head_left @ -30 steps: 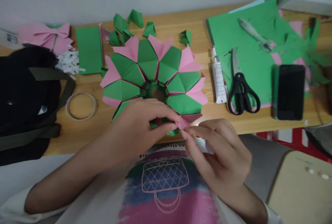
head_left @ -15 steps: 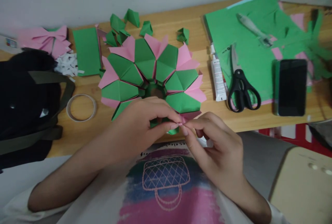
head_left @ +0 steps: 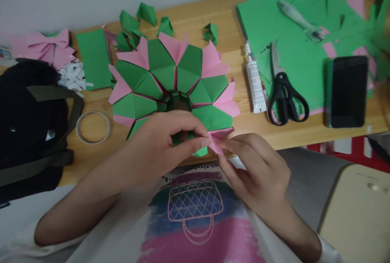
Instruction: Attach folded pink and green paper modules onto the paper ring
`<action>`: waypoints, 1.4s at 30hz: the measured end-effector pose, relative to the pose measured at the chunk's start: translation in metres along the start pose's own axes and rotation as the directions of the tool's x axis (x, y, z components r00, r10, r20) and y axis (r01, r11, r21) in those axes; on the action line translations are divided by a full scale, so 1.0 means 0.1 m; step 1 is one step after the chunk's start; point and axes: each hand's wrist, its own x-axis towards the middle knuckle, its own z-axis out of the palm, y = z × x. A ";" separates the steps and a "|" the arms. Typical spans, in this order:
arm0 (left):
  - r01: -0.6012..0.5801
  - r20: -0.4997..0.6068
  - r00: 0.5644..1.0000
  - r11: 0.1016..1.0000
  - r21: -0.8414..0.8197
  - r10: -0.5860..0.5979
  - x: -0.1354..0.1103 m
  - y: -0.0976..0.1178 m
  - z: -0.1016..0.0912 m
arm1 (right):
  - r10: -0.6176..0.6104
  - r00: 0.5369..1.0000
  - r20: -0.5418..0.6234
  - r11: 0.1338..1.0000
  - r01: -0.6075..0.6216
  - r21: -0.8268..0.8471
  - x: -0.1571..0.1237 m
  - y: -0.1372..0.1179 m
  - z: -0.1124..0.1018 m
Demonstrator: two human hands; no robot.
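A ring-shaped paper flower (head_left: pixel 163 62), built of folded green and pink segments round a hollow middle, lies on the table before me. My left hand (head_left: pixel 170 145) reaches over its near side, thumb and forefinger pinching a pink paper petal (head_left: pixel 217 144) at the near right. On the petal's outer side is my right hand (head_left: pixel 258 169), its forefinger against the paper and its thumb just below the tip. Both hands' other fingers are curled. My left hand hides part of the ring's near side.
Scissors (head_left: pixel 284 98), a glue tube (head_left: pixel 256 86), a phone (head_left: pixel 347 91) and a cutter (head_left: pixel 300 21) on green sheets (head_left: pixel 258 15) are to the right. A tape roll (head_left: pixel 77 127), black bag (head_left: pixel 27 125) and green card (head_left: pixel 94 60) stand left. Folded green pieces (head_left: pixel 146 13) lie behind.
My right thumb has dropped slightly away from the forefinger, so more of the pink petal's tip shows. My left hand keeps its pinch. The view has shifted slightly.
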 end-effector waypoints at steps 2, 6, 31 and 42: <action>-0.006 -0.010 1.000 1.000 -0.008 0.006 0.00 0.00 0.01 | -0.033 0.999 -0.032 0.999 0.033 -0.014 0.00 0.01 0.01; -0.001 -0.037 0.999 1.000 -0.015 0.001 0.00 0.02 0.04 | -0.079 0.991 -0.108 0.997 0.080 0.002 -0.01 0.03 0.06; 0.022 -0.250 0.968 0.994 0.105 0.005 -0.09 0.04 0.26 | -0.248 0.958 -0.142 0.967 0.253 0.020 -0.01 0.13 0.12; -0.206 -0.235 0.908 0.856 0.474 0.348 -0.24 -0.04 0.25 | -0.260 0.946 -0.194 0.960 0.274 0.049 0.00 0.16 0.13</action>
